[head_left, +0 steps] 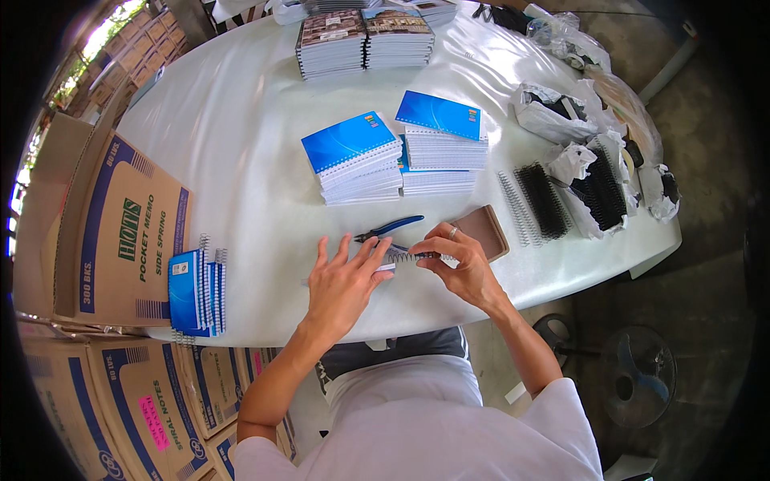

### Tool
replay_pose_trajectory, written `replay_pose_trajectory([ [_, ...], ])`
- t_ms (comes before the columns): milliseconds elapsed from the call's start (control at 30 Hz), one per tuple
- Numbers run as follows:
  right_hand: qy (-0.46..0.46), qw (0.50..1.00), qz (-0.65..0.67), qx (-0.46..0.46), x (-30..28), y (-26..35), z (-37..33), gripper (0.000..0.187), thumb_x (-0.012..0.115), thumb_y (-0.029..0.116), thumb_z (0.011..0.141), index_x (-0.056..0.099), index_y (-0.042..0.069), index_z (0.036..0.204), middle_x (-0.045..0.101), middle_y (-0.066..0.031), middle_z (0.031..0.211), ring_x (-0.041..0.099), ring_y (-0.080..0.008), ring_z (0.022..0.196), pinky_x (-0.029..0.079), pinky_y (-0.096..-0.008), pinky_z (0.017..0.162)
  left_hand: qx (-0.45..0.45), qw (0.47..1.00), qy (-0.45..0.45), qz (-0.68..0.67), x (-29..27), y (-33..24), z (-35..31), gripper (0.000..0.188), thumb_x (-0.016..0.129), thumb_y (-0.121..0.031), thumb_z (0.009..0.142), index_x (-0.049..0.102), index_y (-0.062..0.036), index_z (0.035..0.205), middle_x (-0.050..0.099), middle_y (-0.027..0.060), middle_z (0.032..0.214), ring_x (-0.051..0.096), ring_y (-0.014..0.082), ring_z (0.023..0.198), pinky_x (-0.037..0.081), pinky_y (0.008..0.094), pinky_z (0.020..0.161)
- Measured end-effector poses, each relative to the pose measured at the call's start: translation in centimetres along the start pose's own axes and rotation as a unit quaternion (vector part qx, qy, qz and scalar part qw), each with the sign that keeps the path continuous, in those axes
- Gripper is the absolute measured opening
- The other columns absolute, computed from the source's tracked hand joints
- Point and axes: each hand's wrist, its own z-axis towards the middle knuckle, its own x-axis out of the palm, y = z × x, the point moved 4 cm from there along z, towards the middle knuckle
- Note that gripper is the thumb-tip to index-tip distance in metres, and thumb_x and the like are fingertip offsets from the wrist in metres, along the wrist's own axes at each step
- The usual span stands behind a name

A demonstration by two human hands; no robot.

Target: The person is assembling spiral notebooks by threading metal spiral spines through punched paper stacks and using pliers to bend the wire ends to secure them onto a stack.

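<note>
At the table's near edge, my left hand (343, 280) lies with its fingers stretched and apart. Beneath it is a small memo pad, mostly hidden, whose white page edge (387, 268) shows by the thumb. My right hand (463, 266) pinches a thin dark spiral binding coil (403, 257), which runs left toward the pad. How far the coil is threaded is hidden by the fingers. Just beyond both hands rest wire cutters (391, 228) with blue handles. A shallow brown box (491, 228) sits beside my right hand.
Blue-covered memo pads stand in stacks (359, 164) ahead. Loose black coils (542, 200) and plastic bags of coils (597, 188) lie right. Finished spiral pads (192, 290) lean by a large carton (132, 232) at left. Thicker books (333, 48) sit at the back; a fan (638, 377) stands lower right.
</note>
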Motion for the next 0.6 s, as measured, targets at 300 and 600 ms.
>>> replay_pose_trajectory([
  [300,0.055,0.995,0.077,0.009,-0.1,-1.4,0.8,0.029,0.073,-0.008,0.075,0.073,0.007,0.099,0.066,-0.0054,0.094,0.061,-0.0224,0.087,0.047,-0.0355,0.078,-0.004,1.000,-0.004,-0.025,0.5,0.5,0.0,0.058,0.066,-0.036,0.088,0.051,-0.0195,0.141,0.066,0.0060,0.127,0.061,0.0345,0.118,0.046,0.0506,0.099],
  [600,0.135,0.988,0.074,-0.022,0.0,-1.7,1.6,0.023,0.071,-0.002,0.080,0.071,0.004,0.102,0.066,-0.0101,0.094,0.062,-0.0258,0.088,0.048,-0.0359,0.079,-0.008,0.999,0.016,-0.045,0.5,0.7,0.1,0.058,0.066,-0.037,0.087,0.051,-0.0184,0.140,0.065,0.0043,0.128,0.060,0.0351,0.118,0.046,0.0501,0.099],
])
